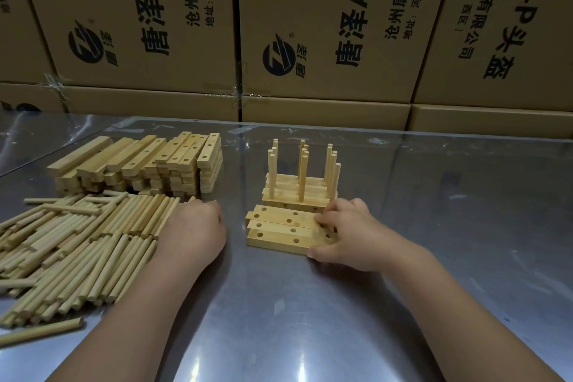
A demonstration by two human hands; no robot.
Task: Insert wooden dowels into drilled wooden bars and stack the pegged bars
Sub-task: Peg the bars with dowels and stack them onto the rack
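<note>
several drilled bars point(279, 226) against right hand point(347, 232)

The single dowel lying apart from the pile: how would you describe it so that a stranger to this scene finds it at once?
Start at the shiny metal table and find the big pile of dowels on its left side. In front of that pile, nearest the camera, one dowel lies by itself, apart from the heap.

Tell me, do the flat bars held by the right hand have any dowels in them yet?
No, the flat bars that the right hand holds show only empty holes.
</note>
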